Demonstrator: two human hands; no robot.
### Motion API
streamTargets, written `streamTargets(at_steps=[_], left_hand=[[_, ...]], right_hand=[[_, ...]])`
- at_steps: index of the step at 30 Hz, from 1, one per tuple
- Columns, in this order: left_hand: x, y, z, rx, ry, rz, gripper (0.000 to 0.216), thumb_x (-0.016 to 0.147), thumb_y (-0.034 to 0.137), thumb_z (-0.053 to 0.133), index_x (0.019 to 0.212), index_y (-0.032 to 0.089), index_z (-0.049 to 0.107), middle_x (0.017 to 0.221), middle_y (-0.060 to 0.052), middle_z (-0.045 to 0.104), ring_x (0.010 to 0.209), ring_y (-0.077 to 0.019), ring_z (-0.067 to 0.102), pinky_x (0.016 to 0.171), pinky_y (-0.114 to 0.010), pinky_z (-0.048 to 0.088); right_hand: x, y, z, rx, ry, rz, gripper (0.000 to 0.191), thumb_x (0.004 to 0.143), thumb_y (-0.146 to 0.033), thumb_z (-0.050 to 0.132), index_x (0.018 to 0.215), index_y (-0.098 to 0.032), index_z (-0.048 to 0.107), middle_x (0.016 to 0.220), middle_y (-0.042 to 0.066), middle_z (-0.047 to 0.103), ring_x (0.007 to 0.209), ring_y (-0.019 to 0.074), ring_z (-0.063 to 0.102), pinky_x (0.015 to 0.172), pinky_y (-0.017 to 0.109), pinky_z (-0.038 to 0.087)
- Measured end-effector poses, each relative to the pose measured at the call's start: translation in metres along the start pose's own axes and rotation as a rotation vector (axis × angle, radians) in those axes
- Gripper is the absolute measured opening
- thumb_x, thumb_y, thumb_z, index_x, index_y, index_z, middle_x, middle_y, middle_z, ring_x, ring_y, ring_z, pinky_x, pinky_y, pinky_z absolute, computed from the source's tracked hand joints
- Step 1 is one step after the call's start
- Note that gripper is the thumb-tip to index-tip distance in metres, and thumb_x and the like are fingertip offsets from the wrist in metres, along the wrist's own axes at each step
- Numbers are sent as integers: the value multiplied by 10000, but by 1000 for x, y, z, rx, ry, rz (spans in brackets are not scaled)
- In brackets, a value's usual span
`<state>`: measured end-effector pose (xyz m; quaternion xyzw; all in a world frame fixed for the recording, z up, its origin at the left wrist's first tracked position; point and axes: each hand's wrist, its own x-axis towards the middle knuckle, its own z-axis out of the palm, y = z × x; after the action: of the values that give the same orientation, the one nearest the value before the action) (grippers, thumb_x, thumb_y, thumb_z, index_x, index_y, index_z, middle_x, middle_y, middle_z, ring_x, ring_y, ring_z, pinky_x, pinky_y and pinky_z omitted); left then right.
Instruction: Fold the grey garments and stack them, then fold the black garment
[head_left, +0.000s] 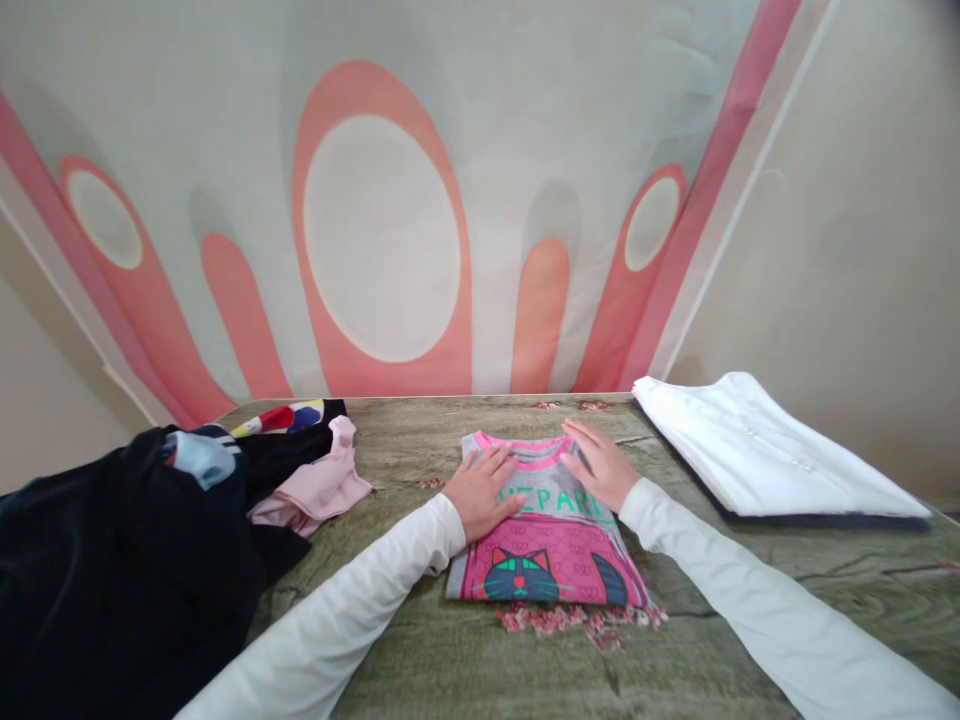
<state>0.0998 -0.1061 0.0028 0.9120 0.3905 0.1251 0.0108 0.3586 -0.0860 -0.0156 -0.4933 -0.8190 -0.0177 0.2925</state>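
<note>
A folded grey and pink T-shirt (577, 545) lies on the table in front of me, its pink neckband at the far end. Green letters and a dark cat print face up on it. My left hand (484, 490) rests flat on the shirt's upper left part, fingers stretched and apart. On the upper right side, my right hand (602, 465) lies with its fingers extended near the collar. Both palms touch the cloth and grip nothing. Part of the lettering is hidden under the hands.
Dark clothes (127, 570) are heaped at the left, with a pink garment (319, 485) and a light blue piece (202, 458) among them. Folded white clothing (765, 450) lies at the right over something dark. The wood-patterned table (420, 650) ends at a painted wall (510, 130).
</note>
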Motion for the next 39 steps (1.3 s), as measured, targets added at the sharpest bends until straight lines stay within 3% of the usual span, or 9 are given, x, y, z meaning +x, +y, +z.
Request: streamTargets(at_steps=[4, 6, 10, 16, 23, 27, 31, 35, 39], left_hand=[[2, 3, 5, 6, -56, 29, 635, 840, 573, 269, 1347, 191, 253, 1404, -108, 246, 1279, -262, 214, 1014, -458, 179], [4, 0, 5, 9, -56, 35, 631, 838, 575, 275, 1344, 197, 262, 1404, -103, 249, 1276, -262, 222, 1011, -455, 184], [0, 8, -3, 52, -50, -12, 599, 846, 554, 280, 1322, 192, 307, 1384, -108, 291, 1260, -274, 252, 1008, -473, 173], [-18, 58, -10, -23, -133, 105, 624, 836, 598, 203, 1329, 226, 289, 1378, -94, 310, 1250, -275, 274, 1005, -506, 157], [-21, 75, -3, -42, -128, 140, 677, 783, 659, 265, 1342, 278, 263, 1404, -88, 252, 1259, -342, 220, 984, -570, 131], [-17, 63, 1, -60, -111, 137, 604, 816, 611, 272, 1321, 282, 309, 1391, -67, 288, 1252, -302, 262, 1001, -520, 173], [-13, 25, -1, -37, -61, 31, 507, 883, 491, 228, 1318, 247, 321, 1375, -76, 321, 1256, -247, 273, 1006, -473, 202], [-8, -25, 0, 54, -39, -108, 500, 884, 428, 282, 1335, 212, 291, 1400, -96, 260, 1270, -260, 239, 1002, -485, 193], [-6, -50, 8, 52, -52, -125, 514, 883, 440, 273, 1358, 249, 225, 1410, -65, 244, 1271, -258, 239, 989, -474, 227]], right_hand=[[-4, -12, 3, -81, -287, -44, 583, 857, -516, 265, 1332, -183, 316, 1399, 81, 279, 1280, 237, 221, 1026, 445, 208], [-5, -12, 6, -127, -356, -10, 604, 851, -551, 228, 1348, -210, 280, 1411, 59, 253, 1291, 247, 186, 1024, 473, 186], [-6, -8, 11, -182, -367, 68, 609, 835, -590, 210, 1361, -284, 219, 1429, 12, 204, 1300, 288, 126, 999, 528, 192], [-8, -5, 15, -219, -341, 80, 622, 821, -608, 218, 1360, -299, 217, 1432, 8, 198, 1291, 320, 134, 989, 532, 213], [2, 14, 16, -230, -349, 174, 668, 824, -609, 177, 1368, -223, 217, 1424, 39, 219, 1286, 249, 199, 1026, 469, 173], [4, 38, 21, -274, -301, 355, 661, 846, -560, 156, 1354, -149, 257, 1396, 77, 282, 1280, 231, 223, 1030, 465, 150], [-2, 57, 15, -324, -223, 463, 615, 864, -488, 178, 1326, -106, 313, 1380, 101, 310, 1275, 243, 233, 1024, 468, 166], [-8, 40, 1, -255, -206, 328, 634, 860, -492, 210, 1333, -78, 295, 1385, 117, 294, 1276, 248, 230, 1024, 446, 202], [-18, -22, -5, -101, -264, 3, 629, 848, -530, 268, 1337, -137, 302, 1399, 114, 266, 1285, 250, 202, 1022, 453, 207]])
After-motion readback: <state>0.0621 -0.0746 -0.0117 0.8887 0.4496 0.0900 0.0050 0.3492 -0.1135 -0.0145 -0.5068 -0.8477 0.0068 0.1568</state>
